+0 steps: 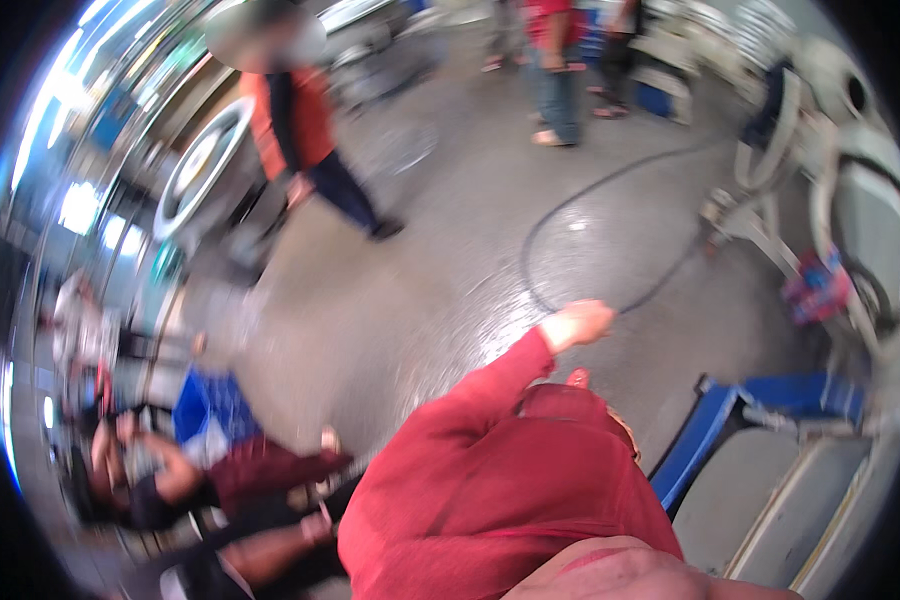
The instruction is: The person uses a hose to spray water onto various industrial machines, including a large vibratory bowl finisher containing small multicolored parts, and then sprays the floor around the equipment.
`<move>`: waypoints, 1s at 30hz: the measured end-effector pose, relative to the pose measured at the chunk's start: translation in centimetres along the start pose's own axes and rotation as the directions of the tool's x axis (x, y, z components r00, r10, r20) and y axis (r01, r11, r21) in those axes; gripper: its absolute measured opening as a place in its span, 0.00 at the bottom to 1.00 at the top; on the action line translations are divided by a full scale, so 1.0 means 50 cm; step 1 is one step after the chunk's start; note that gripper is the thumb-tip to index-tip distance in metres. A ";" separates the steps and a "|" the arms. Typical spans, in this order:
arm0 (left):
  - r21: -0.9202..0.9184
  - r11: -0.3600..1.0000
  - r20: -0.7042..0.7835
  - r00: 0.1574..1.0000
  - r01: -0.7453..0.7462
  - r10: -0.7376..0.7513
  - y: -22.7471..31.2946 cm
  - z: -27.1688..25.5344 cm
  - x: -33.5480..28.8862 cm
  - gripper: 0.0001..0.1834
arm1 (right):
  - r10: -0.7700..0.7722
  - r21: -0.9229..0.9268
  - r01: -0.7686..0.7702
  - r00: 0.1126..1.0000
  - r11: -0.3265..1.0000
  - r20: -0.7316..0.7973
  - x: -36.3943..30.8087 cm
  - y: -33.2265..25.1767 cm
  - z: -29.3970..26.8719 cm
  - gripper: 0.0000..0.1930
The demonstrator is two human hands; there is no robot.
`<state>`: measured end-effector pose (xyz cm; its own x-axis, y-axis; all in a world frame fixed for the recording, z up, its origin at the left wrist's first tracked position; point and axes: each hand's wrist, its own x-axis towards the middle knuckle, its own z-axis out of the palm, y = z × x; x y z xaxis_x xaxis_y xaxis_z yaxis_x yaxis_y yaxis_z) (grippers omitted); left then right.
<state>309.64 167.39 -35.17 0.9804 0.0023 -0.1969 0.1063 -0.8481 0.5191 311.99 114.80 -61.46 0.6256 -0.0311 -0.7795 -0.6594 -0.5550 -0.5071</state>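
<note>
My left hand (578, 323) reaches out past my red sleeve (500, 378), over the floor in front of me. It is blurred, and its fingers run together, so I cannot tell whether they are open or closed. Nothing held in it can be made out. A dark hose or cable (527, 245) lies in a wide loop on the floor. Its near stretch passes behind my hand, and whether they touch is unclear. Below the hand shows the tip of a red shoe (579, 378). My right hand is not in view.
At right stand a blue-framed grey machine part (710, 430) and pale machinery with pipes (770, 215). A person in orange and dark clothes (305, 125) is at upper left. Others stand far off (555, 70) and sit at lower left by a blue crate (213, 405).
</note>
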 end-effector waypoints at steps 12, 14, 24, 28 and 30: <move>0.171 0.731 0.078 0.730 0.661 -0.679 -0.486 -0.331 0.320 0.24 | -0.761 0.524 0.821 0.485 0.225 -0.432 0.316 -1.707 -0.168 0.29; 0.105 0.718 0.009 0.722 0.688 -0.692 -0.570 -0.412 0.401 0.23 | -0.837 0.441 0.866 0.413 0.237 -0.360 0.281 -1.881 -0.160 0.30; 0.088 0.993 -0.003 0.997 0.080 -0.080 -0.515 -0.633 1.133 0.21 | -0.610 0.536 0.662 0.731 0.525 -0.306 0.635 -2.262 -0.312 0.25; -0.082 0.996 0.381 0.925 0.035 -0.001 -0.488 -0.567 1.247 0.23 | -0.744 0.102 0.748 0.663 0.656 -0.085 0.847 -2.297 -0.325 0.23; -0.104 0.983 0.364 0.926 0.149 -0.101 -0.531 -0.562 1.304 0.22 | -0.807 -0.261 0.764 0.566 0.590 -0.167 0.939 -2.261 -0.322 0.26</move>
<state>375.38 204.96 -38.43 0.8368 -0.1045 -0.5374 0.2676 -0.7783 0.5681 422.64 162.69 -34.81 0.9561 0.2915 0.0298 0.1982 -0.5683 -0.7986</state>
